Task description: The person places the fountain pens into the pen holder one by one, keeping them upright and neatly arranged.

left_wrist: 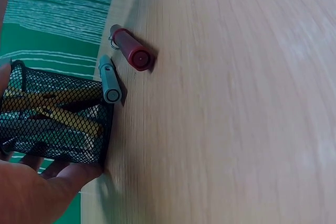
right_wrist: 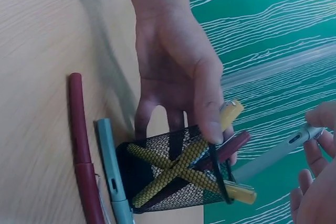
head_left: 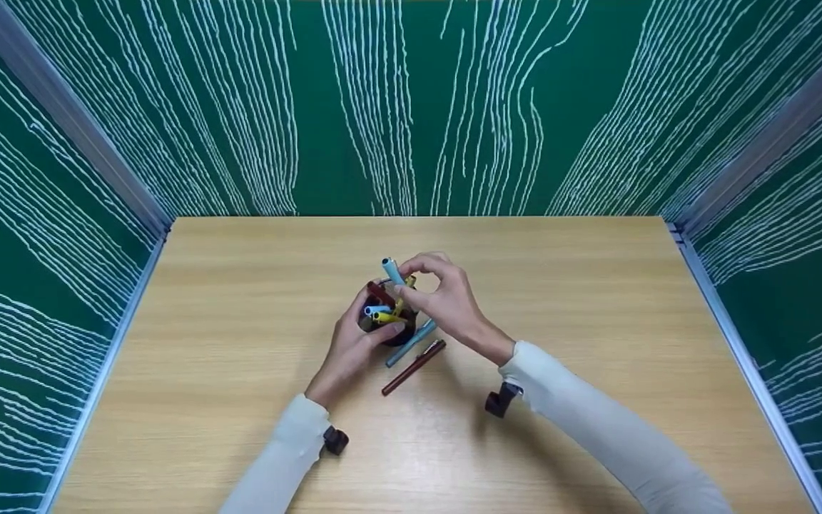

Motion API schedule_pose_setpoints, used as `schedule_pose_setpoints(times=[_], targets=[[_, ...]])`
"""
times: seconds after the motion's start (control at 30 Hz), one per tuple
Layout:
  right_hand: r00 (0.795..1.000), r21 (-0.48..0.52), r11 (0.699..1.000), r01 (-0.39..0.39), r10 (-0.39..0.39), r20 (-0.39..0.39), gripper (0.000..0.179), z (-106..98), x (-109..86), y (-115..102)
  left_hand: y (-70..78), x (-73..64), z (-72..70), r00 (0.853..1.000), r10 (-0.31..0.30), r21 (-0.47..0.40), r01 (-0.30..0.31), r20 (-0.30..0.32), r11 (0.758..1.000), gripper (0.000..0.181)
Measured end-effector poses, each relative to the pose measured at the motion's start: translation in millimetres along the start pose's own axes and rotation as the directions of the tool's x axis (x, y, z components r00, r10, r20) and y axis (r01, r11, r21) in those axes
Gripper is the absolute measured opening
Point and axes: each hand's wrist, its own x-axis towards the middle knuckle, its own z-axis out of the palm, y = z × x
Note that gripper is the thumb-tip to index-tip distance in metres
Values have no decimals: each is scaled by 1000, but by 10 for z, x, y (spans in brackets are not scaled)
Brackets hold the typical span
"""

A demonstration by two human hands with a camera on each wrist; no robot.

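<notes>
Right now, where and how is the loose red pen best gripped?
Probably pinch the dark red pen across its middle, from above and its near side: it is slender, lying flat, with the loose teal pen and mesh holder beyond it.

Both arms wear long, plain sleeves in a pale off-white, the left sleeve (head_left: 279, 453) and the right sleeve (head_left: 596, 421) alike, fairly close-fitting, with soft creases and slightly rumpled cuffs ending at the wrist. A small black device (head_left: 336, 440) sits by the left cuff, compact and rounded, its end showing as a short dark cylinder in the right wrist view, and a matching black unit (head_left: 501, 400), blockier in outline, sits by the right cuff. Beyond the cuffs, hands and fingers are bare.
</notes>
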Motion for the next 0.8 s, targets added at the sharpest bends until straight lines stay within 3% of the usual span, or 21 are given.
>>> schedule_pose_setpoints(times=[0.4, 0.63, 0.8], targets=[[998, -32, 999, -3, 5, 62, 17, 109, -127, 213, -8, 12, 4, 1000, 23, -44, -23, 1, 999, 88], [999, -51, 999, 4, -1, 46, 17, 61, -148, 249, 13, 7, 16, 999, 32, -67, -33, -11, 997, 90], [1000, -80, 997, -5, 7, 27, 17, -7, -209, 308, 12, 0, 5, 1000, 3, -60, -4, -14, 998, 92]])
